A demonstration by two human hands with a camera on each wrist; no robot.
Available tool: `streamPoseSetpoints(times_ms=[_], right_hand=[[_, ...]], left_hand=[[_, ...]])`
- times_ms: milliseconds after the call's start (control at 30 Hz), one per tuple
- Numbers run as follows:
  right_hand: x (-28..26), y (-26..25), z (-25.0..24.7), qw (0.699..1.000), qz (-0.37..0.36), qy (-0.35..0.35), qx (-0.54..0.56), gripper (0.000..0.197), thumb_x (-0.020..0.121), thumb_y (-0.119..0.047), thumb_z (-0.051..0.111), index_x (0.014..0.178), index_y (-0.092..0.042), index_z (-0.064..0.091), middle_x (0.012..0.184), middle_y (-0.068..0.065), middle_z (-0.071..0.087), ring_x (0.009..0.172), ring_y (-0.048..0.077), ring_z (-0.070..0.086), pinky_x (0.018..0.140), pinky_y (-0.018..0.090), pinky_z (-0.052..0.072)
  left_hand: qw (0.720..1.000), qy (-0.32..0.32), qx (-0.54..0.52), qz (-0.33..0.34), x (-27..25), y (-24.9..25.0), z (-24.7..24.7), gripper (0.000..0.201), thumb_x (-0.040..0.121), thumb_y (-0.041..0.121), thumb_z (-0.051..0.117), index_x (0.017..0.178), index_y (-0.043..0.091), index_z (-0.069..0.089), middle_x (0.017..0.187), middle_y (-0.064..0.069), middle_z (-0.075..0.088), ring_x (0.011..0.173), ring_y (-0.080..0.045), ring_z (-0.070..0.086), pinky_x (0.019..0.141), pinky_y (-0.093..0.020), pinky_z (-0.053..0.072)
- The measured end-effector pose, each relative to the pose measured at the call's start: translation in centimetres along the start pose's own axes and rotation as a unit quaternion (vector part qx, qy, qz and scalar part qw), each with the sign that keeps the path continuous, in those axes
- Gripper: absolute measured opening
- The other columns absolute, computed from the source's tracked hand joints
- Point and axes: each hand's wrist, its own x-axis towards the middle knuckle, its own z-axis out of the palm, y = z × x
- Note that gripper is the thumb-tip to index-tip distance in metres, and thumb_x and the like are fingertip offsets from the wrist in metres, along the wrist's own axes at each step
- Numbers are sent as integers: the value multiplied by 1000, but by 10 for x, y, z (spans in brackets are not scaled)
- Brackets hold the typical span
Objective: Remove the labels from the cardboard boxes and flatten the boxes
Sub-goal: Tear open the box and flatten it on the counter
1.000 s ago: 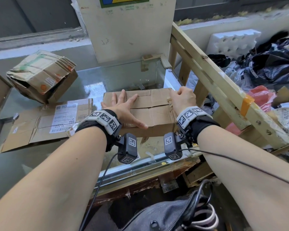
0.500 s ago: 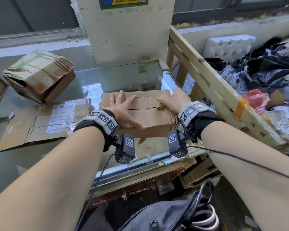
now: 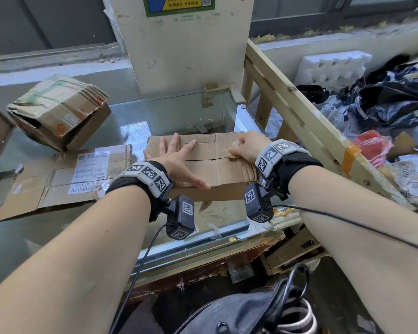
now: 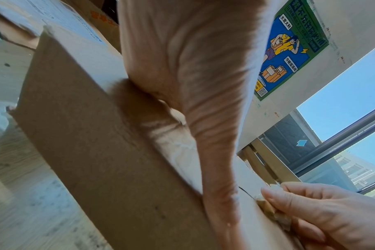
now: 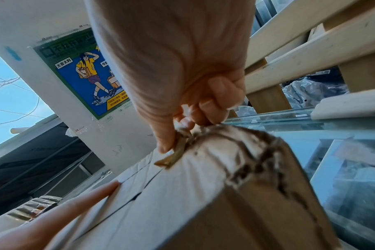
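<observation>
While the left hand [image 3: 179, 162] lies flat with fingers spread straight on top of the cardboard box [image 3: 210, 165], pressing it onto the glass table [image 3: 135, 112], the right hand [image 3: 249, 147] curls at the box's right end and pinches a crumpled strip of tape [image 5: 173, 155] between thumb and fingertips at the top seam. Left of the box lie a flattened carton [image 3: 58, 179] bearing a white label [image 3: 89, 172] and a crushed box [image 3: 58, 109] behind it.
</observation>
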Motion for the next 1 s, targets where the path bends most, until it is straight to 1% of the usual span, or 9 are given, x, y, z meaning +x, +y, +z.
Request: streamPoseSetpoints(times_ms=[67, 167, 267, 367, 467, 600, 700, 800, 1000], right_hand=[[0, -2, 1, 1000, -5, 6, 7, 23, 92, -25, 50, 81, -8, 61, 75, 4, 52, 75, 21, 50, 51, 27, 32], [-2, -3, 4, 1000, -7, 23, 9, 26, 93, -22, 46, 72, -9, 51, 72, 9, 50, 74, 24, 49, 53, 30, 33], [-4, -2, 2, 1000, -6, 10, -4, 30, 92, -30, 51, 99, -3, 60, 95, 15, 62, 82, 25, 54, 60, 33, 39], [-5, -6, 1, 997, 8, -4, -75, 32, 92, -40, 49, 97, -9, 55, 93, 8, 59, 79, 22, 50, 54, 29, 32], [-4, -8, 3, 995, 24, 0, -95, 34, 94, -41, 46, 106, -10, 53, 98, 9, 59, 82, 23, 50, 65, 30, 34], [-4, -7, 9, 997, 32, 23, -71, 31, 97, -30, 41, 114, -7, 52, 111, 14, 62, 86, 27, 52, 72, 33, 37], [-5, -7, 14, 998, 21, 57, -36, 34, 98, -27, 40, 123, -7, 52, 120, 16, 59, 106, 33, 58, 81, 39, 44], [-5, -3, 16, 997, 40, 64, 6, 35, 101, -20, 33, 116, -2, 58, 119, 17, 59, 109, 33, 56, 81, 35, 43], [-8, 5, 25, 976, 77, 121, 162, 41, 102, -30, 32, 104, -3, 63, 111, 15, 62, 93, 27, 52, 73, 27, 33]], left_hand=[[1000, -1, -1, 1, 0, 0, 0, 133, 47, 78, 75, 148, 51, -8, 155, 5, -34, 142, -28, -31, 107, -71, -13], [1000, 0, 1, 0, 0, 0, 0, 134, 46, 79, 74, 148, 51, -8, 155, 5, -34, 142, -28, -31, 107, -71, -12], [1000, 2, 3, 0, 0, 1, 0, 134, 46, 80, 73, 148, 51, -8, 155, 5, -33, 143, -28, -30, 107, -71, -12], [1000, 3, 2, 0, -1, 1, 0, 134, 46, 79, 74, 148, 50, -8, 156, 5, -33, 143, -28, -30, 107, -71, -12], [1000, 6, 2, 0, -1, 1, 1, 134, 46, 79, 74, 149, 50, -7, 156, 5, -32, 143, -28, -30, 107, -71, -12], [1000, 9, 2, 0, -1, 0, 1, 134, 46, 79, 74, 148, 51, -7, 156, 5, -32, 143, -28, -29, 107, -71, -12], [1000, 10, -1, 2, -1, 0, 1, 133, 46, 79, 74, 148, 50, -6, 156, 5, -31, 143, -27, -30, 107, -71, -13], [1000, 12, -2, 2, -1, -1, 2, 133, 45, 80, 74, 148, 51, -6, 156, 5, -31, 143, -27, -30, 107, -70, -13], [1000, 14, -3, 3, -2, 0, 2, 134, 45, 80, 74, 148, 51, -6, 157, 5, -31, 143, -27, -30, 107, -70, -13]])
